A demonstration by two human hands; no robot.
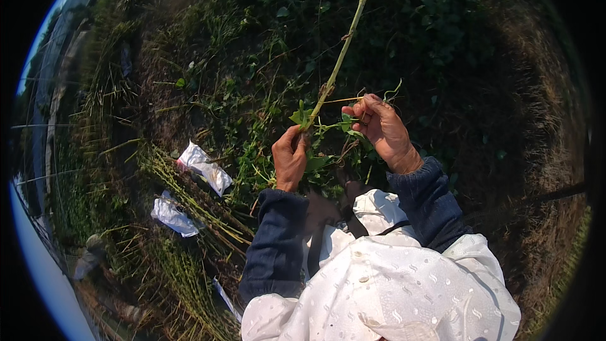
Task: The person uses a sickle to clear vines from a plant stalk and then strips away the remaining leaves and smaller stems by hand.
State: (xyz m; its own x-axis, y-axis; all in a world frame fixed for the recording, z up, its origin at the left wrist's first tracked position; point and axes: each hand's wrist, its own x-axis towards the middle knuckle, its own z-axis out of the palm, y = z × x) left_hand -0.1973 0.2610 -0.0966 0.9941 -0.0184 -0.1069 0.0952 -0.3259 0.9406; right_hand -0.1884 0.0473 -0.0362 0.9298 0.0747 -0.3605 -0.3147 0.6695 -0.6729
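My left hand (290,161) is closed around the lower end of a long pale-green plant stem (345,47), which slants up and away to the right. Leaves cling near that grip, and brownish knots mark the stalk. To the right, the thumb and fingers of my right hand (387,134) pinch a thin yellow strand (344,100). It stretches taut from the stalk to those fingertips. Small green leaves (350,127) and thin tendrils hang between the hands. Whether the strand is tied to the stalk or only touches it, I cannot tell.
Two crumpled white bags (205,168) lie at the left beside a heap of cut stalks (189,278). Low leafy plants (435,19) cover the ground ahead. Dry grass (543,132) runs along the right, and a thin dark line crosses it.
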